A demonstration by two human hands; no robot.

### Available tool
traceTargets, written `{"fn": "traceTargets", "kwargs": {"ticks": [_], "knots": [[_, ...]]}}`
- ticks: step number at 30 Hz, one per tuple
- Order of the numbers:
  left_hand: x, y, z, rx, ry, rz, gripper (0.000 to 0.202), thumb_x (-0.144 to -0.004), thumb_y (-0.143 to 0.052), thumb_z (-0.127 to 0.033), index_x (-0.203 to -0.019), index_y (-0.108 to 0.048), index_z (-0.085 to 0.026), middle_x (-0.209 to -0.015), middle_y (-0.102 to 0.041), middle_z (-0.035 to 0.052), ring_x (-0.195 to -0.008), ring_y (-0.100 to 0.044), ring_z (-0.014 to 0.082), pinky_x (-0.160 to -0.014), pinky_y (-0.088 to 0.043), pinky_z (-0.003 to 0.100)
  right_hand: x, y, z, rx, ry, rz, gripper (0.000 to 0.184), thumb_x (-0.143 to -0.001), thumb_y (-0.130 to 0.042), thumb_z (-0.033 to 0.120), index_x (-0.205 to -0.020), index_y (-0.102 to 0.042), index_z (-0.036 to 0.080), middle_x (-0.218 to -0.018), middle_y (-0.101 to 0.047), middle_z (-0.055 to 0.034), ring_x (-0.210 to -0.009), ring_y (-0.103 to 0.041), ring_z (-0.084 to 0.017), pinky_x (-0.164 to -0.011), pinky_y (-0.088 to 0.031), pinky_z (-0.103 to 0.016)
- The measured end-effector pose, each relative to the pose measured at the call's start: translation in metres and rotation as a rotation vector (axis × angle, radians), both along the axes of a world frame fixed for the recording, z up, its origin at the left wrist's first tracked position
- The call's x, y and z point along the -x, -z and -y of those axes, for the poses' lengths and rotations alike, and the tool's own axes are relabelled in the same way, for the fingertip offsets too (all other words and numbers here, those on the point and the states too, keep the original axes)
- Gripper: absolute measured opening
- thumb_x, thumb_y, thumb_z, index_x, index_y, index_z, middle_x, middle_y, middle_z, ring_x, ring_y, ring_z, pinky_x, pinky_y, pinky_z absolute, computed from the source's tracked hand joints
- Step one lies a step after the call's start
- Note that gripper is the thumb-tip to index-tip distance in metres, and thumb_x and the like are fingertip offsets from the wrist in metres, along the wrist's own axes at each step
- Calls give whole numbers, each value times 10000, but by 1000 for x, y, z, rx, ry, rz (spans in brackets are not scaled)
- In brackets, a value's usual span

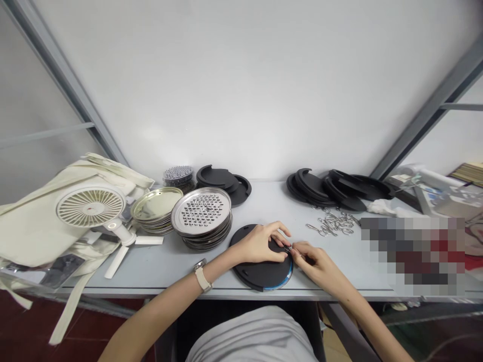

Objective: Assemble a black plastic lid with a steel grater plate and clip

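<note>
A round black disc-shaped holder (264, 275) lies at the front of the table, with a blue edge showing at its lower right. My left hand (260, 244) rests over it, thumb and fingers curled together at its right side; what they pinch is too small to make out. Right beside those fingertips, my right hand (311, 259) is closed on a small metal clasp (287, 248) at the disc's rim. Several similar metal clasps with rings (335, 222) lie in a loose pile behind my right hand.
A stack of round metal grater plates (202, 211) stands left of the disc, beside stacked gold-toned lids (156, 203). Black holders (217, 178) lie behind, with more black holders (313, 183) at the back right. A white fan (92, 206) and cream bag (33, 221) occupy the left.
</note>
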State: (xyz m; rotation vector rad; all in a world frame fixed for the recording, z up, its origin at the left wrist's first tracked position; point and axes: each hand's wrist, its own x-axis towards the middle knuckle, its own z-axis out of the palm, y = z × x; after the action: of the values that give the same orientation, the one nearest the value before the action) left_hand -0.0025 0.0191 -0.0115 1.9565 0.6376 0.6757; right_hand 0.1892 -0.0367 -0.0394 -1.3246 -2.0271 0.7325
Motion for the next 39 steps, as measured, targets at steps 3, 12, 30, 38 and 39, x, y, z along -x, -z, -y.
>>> {"fn": "traceTargets", "kwargs": {"ticks": [3, 12, 30, 38, 39], "knots": [[0, 0, 0, 19, 3, 12, 435, -655, -698, -183, -1063, -547, -194, -922, -711, 57, -848, -647, 155, -792, -493, 273, 0, 0, 1, 1, 9, -1, 362, -948, -350, 374, -636, -406, 201, -639, -431, 15, -661, -458, -162, -640, -375, -275], [0, -3, 1, 10, -12, -14, 443, -647, -701, -176, -1060, -540, -197, -933, -713, 56, -848, -651, 159, -797, -489, 280, 1, 4, 1, 6, 46, -25, 369, -951, -360, 390, -628, -344, 212, -618, -352, 38, -628, -404, -148, -600, -343, -258], [2, -2, 1, -28, 22, 4, 435, -661, -685, -179, -1071, -538, -182, -979, -703, 76, -889, -646, 165, -813, -502, 283, 0, 0, 1, -12, 12, -14, 357, -948, -384, 376, -671, -503, 187, -655, -496, 7, -657, -472, -160, -621, -384, -263], [1, -5, 1, -81, 30, -13, 407, -669, -677, -145, -1056, -557, -178, -1019, -665, 59, -921, -626, 164, -850, -495, 288, 1, 1, 0, -14, 15, -5, 366, -949, -390, 374, -631, -441, 199, -629, -456, 16, -639, -440, -152, -617, -386, -269], [1, -5, 1, -96, 30, -11, 391, -669, -678, -150, -1043, -563, -173, -1017, -659, 59, -912, -621, 162, -843, -495, 283, 1, 0, 0, -16, 19, -1, 370, -947, -390, 376, -622, -420, 202, -622, -442, 21, -635, -433, -150, -613, -382, -267]]}}
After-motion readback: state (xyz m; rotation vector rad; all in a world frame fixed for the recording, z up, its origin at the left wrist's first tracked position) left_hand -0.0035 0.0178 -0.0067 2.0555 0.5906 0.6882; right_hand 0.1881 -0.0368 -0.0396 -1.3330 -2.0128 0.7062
